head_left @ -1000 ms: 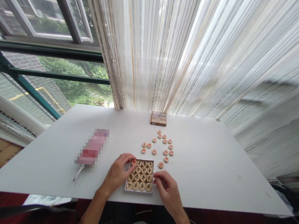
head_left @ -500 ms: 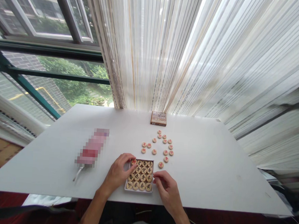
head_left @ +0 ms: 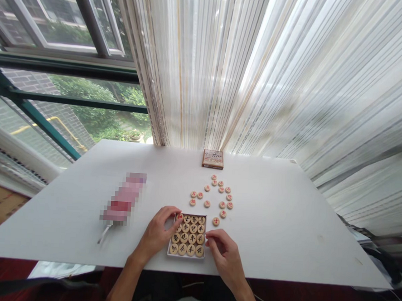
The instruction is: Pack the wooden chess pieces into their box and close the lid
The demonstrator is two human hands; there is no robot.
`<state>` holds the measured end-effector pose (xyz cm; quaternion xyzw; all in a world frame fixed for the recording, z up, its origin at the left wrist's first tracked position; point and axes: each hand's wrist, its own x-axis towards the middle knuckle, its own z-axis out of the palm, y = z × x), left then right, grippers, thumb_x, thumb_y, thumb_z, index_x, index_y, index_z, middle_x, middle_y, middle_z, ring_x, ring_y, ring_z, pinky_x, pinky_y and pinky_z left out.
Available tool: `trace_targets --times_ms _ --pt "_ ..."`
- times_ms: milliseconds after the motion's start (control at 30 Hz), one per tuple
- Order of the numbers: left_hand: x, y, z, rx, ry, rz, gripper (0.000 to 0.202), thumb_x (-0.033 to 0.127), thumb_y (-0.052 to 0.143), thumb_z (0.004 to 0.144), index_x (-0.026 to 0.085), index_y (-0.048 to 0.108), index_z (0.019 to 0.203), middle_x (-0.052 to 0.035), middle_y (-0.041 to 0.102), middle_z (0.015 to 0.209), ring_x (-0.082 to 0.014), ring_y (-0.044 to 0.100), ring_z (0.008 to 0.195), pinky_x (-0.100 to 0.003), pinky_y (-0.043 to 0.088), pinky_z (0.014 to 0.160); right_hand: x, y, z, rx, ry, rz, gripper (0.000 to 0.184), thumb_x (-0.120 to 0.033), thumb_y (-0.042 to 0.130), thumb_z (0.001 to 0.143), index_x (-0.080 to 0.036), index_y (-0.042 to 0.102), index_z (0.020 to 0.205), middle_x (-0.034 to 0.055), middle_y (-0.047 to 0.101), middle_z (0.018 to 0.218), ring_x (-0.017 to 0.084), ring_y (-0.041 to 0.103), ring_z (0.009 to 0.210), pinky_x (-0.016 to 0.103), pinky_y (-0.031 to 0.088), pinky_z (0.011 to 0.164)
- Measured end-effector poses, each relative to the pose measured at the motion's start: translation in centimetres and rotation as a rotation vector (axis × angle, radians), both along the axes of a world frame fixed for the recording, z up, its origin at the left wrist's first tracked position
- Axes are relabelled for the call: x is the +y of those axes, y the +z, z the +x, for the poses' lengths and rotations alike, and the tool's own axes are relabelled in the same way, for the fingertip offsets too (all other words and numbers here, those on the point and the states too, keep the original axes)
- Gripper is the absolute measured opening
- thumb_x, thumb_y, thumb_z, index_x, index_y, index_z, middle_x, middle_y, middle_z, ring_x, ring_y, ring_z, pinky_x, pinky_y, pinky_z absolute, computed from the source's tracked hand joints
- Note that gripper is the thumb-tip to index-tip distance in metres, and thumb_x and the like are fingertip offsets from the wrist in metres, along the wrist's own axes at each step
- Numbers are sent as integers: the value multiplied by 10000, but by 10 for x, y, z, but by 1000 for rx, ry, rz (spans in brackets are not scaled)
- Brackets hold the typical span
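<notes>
In the head view, a shallow white box [head_left: 185,257] near the table's front edge holds rows of round Chinese chess pieces, mostly with black characters. At its far left corner lies a red-marked chess piece [head_left: 179,218], pinched between the index finger and thumb of my left hand [head_left: 157,232]. My right hand [head_left: 226,253] is closed, with curled fingertips against the box's right wall. Beyond the box, several loose red-marked pieces [head_left: 222,205] are scattered face up; the closest one [head_left: 216,222] lies just off the box's far right corner.
A flat printed box [head_left: 213,159] stands at the back of the white table [head_left: 278,219]. On the left lies a blurred pink object [head_left: 125,198] with a white strap or cable [head_left: 104,234]. Strip curtains [head_left: 206,69] hang behind the table, beside an open window.
The red-marked piece under my left fingers has turned slightly in its corner. Both hands stay almost in place, and the loose pieces lie as before.
</notes>
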<state>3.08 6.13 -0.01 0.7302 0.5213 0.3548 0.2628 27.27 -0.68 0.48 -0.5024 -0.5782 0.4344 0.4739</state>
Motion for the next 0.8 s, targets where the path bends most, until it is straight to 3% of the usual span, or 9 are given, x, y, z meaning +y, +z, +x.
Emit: trace_targets --times_ms 433,633,800 --pt "-2 -3 -5 -96 33 14 214 391 551 951 245 639 1079 -54 663 1098 -211 640 961 -323 526 786 0 5 -1 -46 -37 43 152 -302 557 965 -217 674 1013 66 690 929 214 681 836 318 569 769" --pt "-2 -3 -6 -113 35 31 204 372 546 955 238 637 1079 -56 660 1086 -203 639 938 -321 521 781 12 3 16 -313 -122 228 183 -240 529 960 -232 677 1066 86 671 1038 212 665 856 333 579 759" --pt "-2 -4 -5 -112 37 21 206 383 548 956 242 635 1080 -55 656 1089 -202 636 932 -323 519 779 22 -7 27 -503 -156 304 213 -224 520 960 -254 669 1110 96 642 1108 248 650 1021 369 588 824"
